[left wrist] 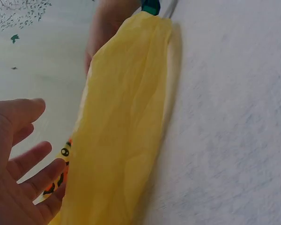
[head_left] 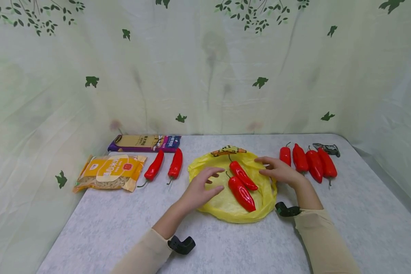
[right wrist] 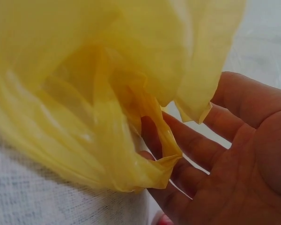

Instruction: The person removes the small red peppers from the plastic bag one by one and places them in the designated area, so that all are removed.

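A yellow plastic bag (head_left: 220, 209) stands on the table with its mouth spread wide in the head view. Inside lie two red peppers (head_left: 240, 193), one partly behind the other. My left hand (head_left: 200, 190) is at the bag's left rim, fingers spread and slightly bent, holding nothing. Over the right rim is my right hand (head_left: 281, 170), its fingers loosely bent. The right wrist view shows its fingers beside and partly behind a loose handle loop (right wrist: 166, 150) of the bag. From the left wrist, the bag's outer wall (left wrist: 122, 122) hides the peppers.
Two more red peppers (head_left: 175, 164) lie left of the bag, near an orange food packet (head_left: 111, 171) and a purple and gold packet (head_left: 140, 142). Several red peppers (head_left: 314, 165) and a small black item (head_left: 328, 149) lie to the right. A leaf-patterned curtain (head_left: 205, 76) hangs behind the table.
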`<action>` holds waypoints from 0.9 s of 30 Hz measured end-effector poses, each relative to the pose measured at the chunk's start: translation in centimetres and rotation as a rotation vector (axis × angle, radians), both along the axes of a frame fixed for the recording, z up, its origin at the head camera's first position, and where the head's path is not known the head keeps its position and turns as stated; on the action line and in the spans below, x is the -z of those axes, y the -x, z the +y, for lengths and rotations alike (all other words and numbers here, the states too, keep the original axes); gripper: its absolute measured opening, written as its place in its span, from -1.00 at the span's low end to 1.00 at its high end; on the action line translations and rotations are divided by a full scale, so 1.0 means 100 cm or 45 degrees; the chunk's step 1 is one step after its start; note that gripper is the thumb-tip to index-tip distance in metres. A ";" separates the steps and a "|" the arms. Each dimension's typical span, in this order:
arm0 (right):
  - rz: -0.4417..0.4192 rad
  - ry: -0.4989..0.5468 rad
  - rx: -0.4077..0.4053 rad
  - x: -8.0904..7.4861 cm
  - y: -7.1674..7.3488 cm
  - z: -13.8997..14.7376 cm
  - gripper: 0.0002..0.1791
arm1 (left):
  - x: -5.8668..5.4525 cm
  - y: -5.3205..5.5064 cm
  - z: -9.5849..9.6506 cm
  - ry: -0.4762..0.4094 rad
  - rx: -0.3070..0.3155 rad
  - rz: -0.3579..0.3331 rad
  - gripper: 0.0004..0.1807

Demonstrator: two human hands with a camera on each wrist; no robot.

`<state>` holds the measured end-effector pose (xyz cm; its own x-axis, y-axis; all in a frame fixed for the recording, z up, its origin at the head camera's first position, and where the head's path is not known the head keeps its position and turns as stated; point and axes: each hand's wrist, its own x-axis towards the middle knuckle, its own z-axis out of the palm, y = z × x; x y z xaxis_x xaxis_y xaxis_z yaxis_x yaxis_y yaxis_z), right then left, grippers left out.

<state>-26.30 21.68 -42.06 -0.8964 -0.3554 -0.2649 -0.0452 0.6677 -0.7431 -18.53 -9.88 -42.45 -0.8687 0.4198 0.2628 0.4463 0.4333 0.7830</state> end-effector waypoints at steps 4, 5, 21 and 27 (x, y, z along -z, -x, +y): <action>-0.012 0.000 0.015 0.002 -0.001 0.001 -0.35 | 0.002 -0.003 0.006 0.050 0.069 -0.042 -0.40; -0.016 0.001 0.014 0.002 -0.001 0.001 -0.35 | 0.002 -0.003 0.007 0.055 0.080 -0.055 -0.39; 0.007 -0.025 0.008 0.004 0.001 0.001 -0.35 | -0.003 0.010 0.033 0.241 0.200 -0.104 -0.33; 0.012 -0.028 0.002 0.001 0.000 0.000 -0.35 | 0.000 0.013 0.039 0.245 0.201 -0.113 -0.35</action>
<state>-26.34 21.69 -42.14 -0.8994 -0.3485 -0.2639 -0.0515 0.6839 -0.7278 -19.88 -5.99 -42.42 -0.8045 0.5870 0.0907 0.4536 0.5086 0.7318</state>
